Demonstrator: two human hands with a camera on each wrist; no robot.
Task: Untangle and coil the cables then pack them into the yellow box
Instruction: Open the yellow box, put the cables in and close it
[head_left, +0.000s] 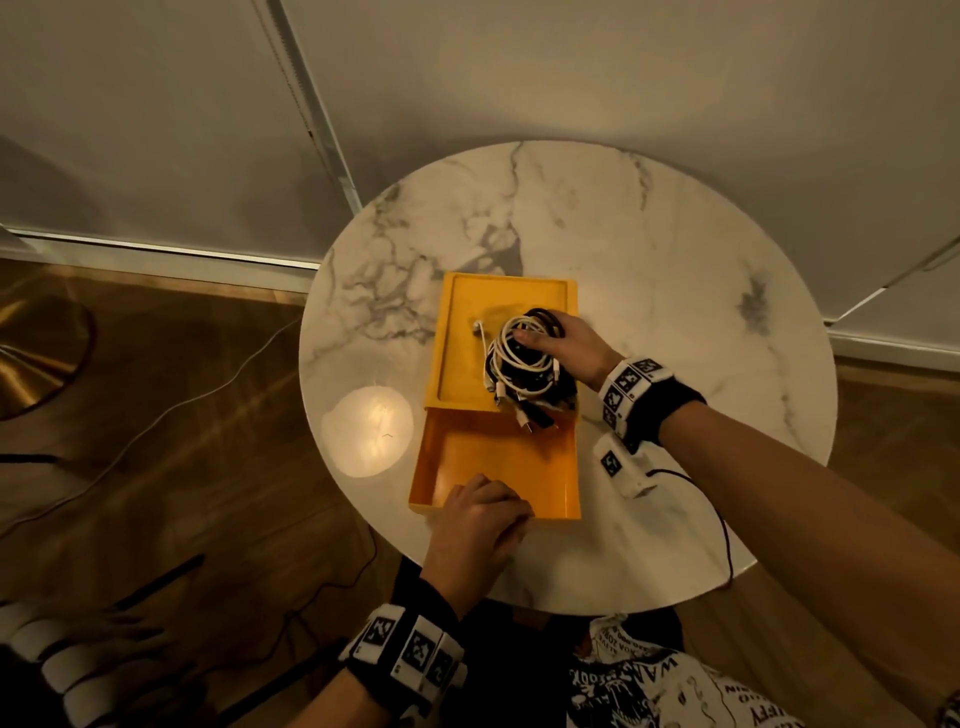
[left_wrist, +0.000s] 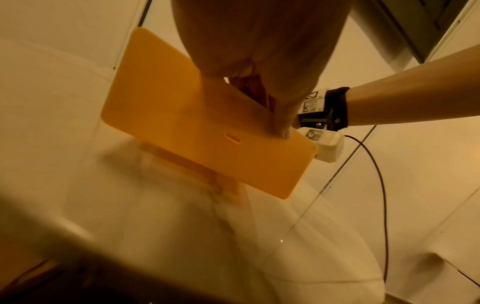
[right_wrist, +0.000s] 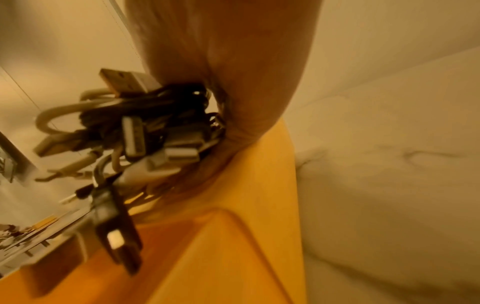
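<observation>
Cable bundle (head_left: 522, 364) in right hand (head_left: 566, 348), one box (head_left: 498, 467).

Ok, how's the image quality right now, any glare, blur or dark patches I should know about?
Head view: dim and warm, with a bright lamp reflection on the marble table left of the yellow box; edges bend from the wide lens. Left wrist view: the table is smeared and the lower-left corner goes dark. Right wrist view: soft all over, the cable bundle blurred though its plugs read; the right hand fills the top.
</observation>
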